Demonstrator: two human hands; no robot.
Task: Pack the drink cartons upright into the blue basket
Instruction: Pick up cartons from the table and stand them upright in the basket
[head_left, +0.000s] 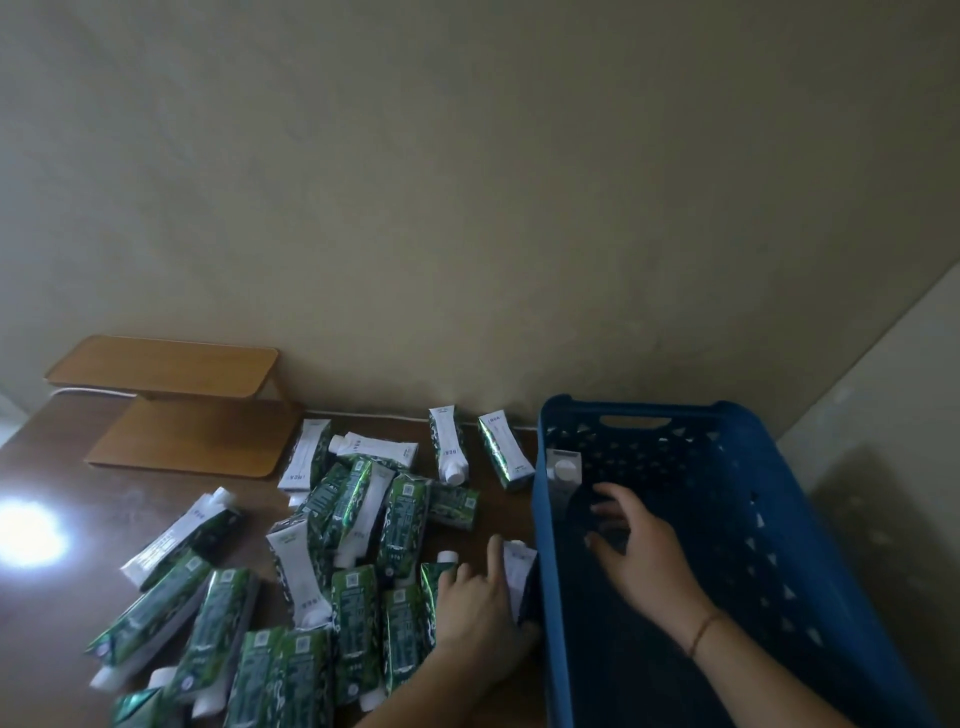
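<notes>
A blue basket (810, 519) with a perforated wall stands at the right of the dark table. One white carton (562, 480) stands upright in its far left corner. My right hand (641, 553) hovers inside the basket just in front of that carton, fingers spread and holding nothing. My left hand (480, 610) grips a carton (519, 577) right beside the basket's left wall. Several green and white drink cartons (363, 519) lie in a loose pile on the table to the left.
A wooden two-tier stand (182, 410) sits at the back left against the wall. Two cartons (506, 449) lie near the wall behind the pile. A bright light glare (28, 530) marks the table's left edge.
</notes>
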